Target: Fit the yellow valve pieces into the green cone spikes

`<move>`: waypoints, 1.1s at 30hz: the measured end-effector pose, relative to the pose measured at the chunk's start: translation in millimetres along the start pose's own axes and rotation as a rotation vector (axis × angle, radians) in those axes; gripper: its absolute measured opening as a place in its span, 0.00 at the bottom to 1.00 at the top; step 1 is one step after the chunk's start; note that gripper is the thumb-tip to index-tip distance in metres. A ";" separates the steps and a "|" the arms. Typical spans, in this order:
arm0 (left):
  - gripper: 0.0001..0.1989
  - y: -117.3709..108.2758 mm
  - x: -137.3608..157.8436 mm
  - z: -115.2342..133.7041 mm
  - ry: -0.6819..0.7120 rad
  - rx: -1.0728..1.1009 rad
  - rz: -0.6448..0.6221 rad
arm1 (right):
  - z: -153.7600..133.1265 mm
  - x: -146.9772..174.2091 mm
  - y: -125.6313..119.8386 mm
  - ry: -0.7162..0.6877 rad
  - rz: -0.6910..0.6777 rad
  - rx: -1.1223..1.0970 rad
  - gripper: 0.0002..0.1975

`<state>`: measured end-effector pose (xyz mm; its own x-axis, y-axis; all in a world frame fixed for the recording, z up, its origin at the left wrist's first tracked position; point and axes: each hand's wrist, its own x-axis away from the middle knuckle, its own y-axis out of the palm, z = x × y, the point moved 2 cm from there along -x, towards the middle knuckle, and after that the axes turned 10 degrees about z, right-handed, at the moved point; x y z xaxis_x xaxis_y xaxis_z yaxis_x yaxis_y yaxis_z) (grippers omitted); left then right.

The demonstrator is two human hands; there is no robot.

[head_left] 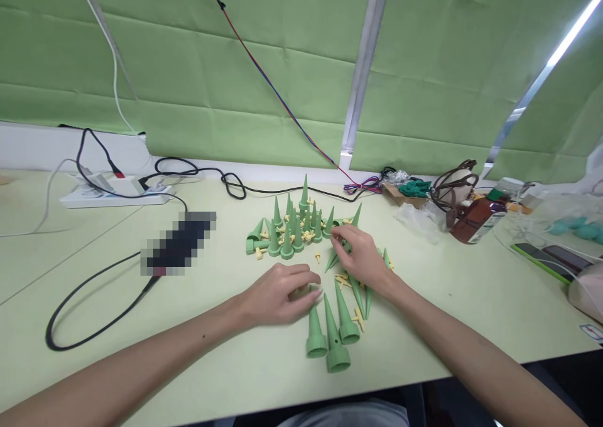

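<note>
My left hand (285, 294) hovers low over the table with thumb and index finger apart, around the narrow tip of a green plant-watering spike (315, 338). I cannot tell whether they touch it. Beside that spike lie two more green spikes, their hollow wide ends toward me. My right hand (360, 256) reaches over more green spikes and small yellow valves (359, 320), fingers bent and spaced apart; what lies under its palm is hidden. Beyond both hands stands a cluster of green spikes (298, 235) with yellow pieces among them. A single yellow valve (317, 258) lies between the hands.
A pixelated dark device (179, 243) with a black cable lies at left, near a white power strip (115, 191). At right are a brown bottle (480, 218), a clear plastic bag (421, 223), and phones (546, 260). Cables run along the green-covered wall.
</note>
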<state>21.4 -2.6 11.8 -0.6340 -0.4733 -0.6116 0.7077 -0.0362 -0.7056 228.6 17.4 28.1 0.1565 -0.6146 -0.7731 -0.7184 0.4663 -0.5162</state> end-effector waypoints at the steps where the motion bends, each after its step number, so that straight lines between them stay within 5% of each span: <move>1: 0.09 -0.1 0.5 1.1 0.048 -0.013 -0.031 | -2.6 1.4 1.7 -0.009 -0.017 -0.009 0.08; 5: 0.12 1.3 1.3 1.9 0.146 -0.076 -0.132 | -9.3 4.8 4.9 -0.021 -0.067 -0.031 0.09; 17: 0.16 2.9 -1.3 0.3 0.059 -0.091 -0.167 | -2.5 0.4 -1.0 0.002 -0.051 -0.011 0.07; 33: 0.19 3.2 -0.4 -1.1 0.020 -0.173 -0.043 | -4.8 -4.9 -12.9 -0.127 -0.321 0.012 0.07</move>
<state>23.6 -1.5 9.4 -0.6698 -0.4567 -0.5855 0.6169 0.0964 -0.7811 233.8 11.4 40.2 0.4566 -0.6475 -0.6102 -0.6110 0.2703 -0.7441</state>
